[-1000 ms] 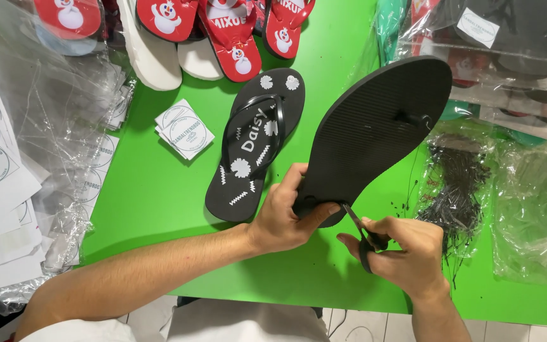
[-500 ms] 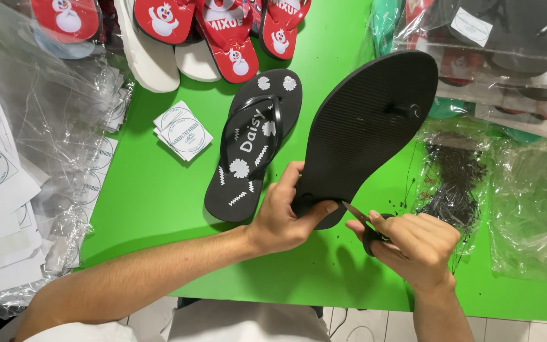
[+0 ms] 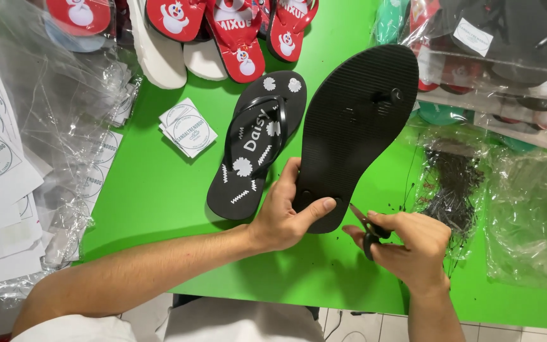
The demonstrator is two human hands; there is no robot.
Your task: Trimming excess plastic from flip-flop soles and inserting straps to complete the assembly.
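carefully, left hand (image 3: 283, 218) clamps the black flip-flop sole (image 3: 352, 130); right hand (image 3: 413, 250) grips small scissors (image 3: 367, 229). a slip could nick the thumb.

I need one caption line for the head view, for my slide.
Left hand holds an upturned black sandal; right hand applies small scissors at its heel.

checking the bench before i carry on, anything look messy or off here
Small black scraps lie scattered on the green table beside the right hand with the scissors, near the heel of the upturned black sandal that the left hand grips. Nothing looks damaged.
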